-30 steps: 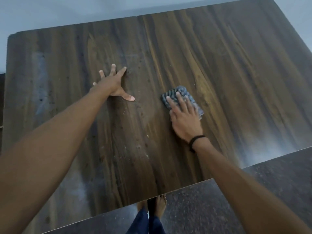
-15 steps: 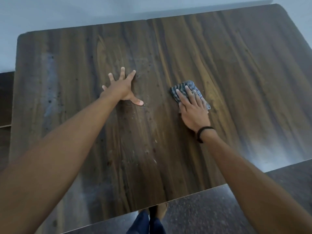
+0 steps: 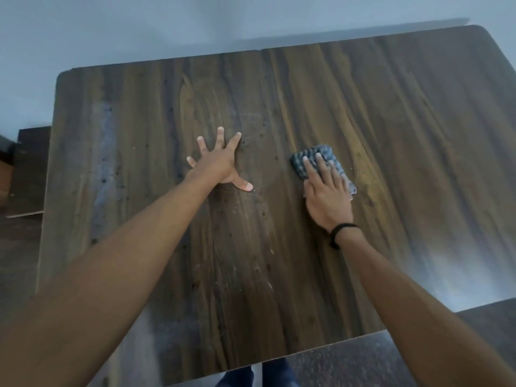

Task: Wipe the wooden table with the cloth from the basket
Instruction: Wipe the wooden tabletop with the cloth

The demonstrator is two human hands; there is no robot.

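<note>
Two bare hands lie on the wooden table (image 3: 391,129), both palm down, with a stretch of bare wood between them.

Left hand (image 3: 220,163): flat on the wood near the middle of the table top. Its fingers (image 3: 220,136) are straight and spread wide, the thumb pointing toward the right side. It holds nothing.

Right hand (image 3: 325,196): laid on top of the cloth (image 3: 324,150), to the right of the table's centre. Its fingers (image 3: 310,170) are straight and close together, pressing the cloth down onto the wood. None is curled round it. A black band (image 3: 339,233) circles the wrist.

Cloth: grey-blue, with a ribbed surface, bunched into a small pad. It sits well apart from all four edges, about midway between the far edge and the near edge. Its far end shows past the fingertips, and a narrow strip shows along the right side of the hand. The remainder is hidden under the palm.

Surface condition: pale specks (image 3: 237,208) and small dark spots are scattered from the left thumb toward the near edge. A pale hazy streak (image 3: 104,163) runs alongside the left edge.

Surroundings: a pale wall (image 3: 139,29) stands beyond the far edge. Dark speckled floor (image 3: 363,358) and blue trouser legs (image 3: 276,377) show past the near edge. Dark low furniture (image 3: 30,169) stands off the left edge.
</note>
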